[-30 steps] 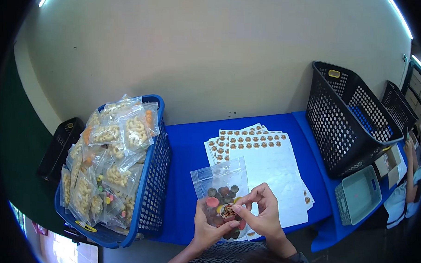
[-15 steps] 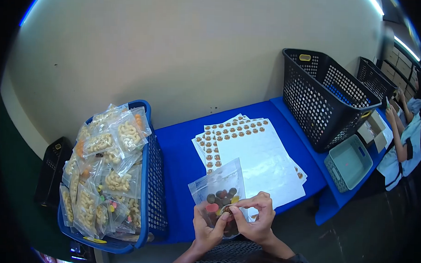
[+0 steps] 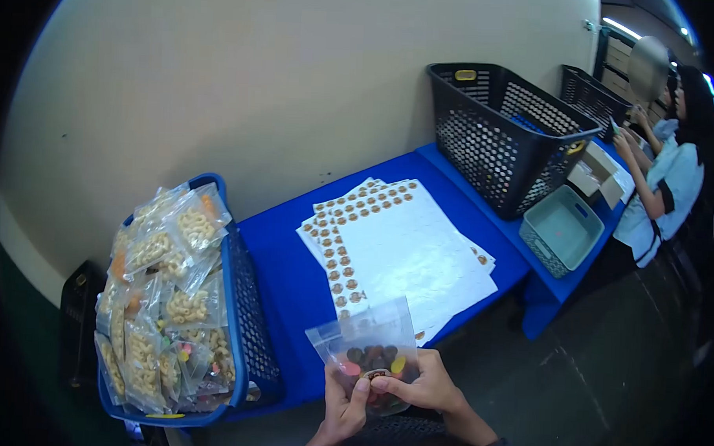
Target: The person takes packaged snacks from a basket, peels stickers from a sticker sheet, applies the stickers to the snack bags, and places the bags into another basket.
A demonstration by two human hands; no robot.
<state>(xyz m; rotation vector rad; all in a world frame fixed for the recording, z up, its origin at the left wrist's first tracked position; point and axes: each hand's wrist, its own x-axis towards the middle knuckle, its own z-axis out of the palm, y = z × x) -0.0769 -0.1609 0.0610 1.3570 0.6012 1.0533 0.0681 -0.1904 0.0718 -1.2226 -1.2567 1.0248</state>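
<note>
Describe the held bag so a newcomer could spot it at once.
Find the blue table with white sheets. At its near edge, the left hand and right hand hold the bag. Its dark, pink and yellow pieces set it apart from the many bags of pale curls in the blue basket.

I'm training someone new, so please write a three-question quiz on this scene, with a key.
1. True or false: the left hand and the right hand both hold the pouch.
2. What is heaped in the blue basket? A) bottles; B) filled bags; C) folded cloths.
3. Fill in: both thumbs touch a partly covered ____ at the pouch's front.

Key: 1. True. 2. B. 3. Sticker.
</note>
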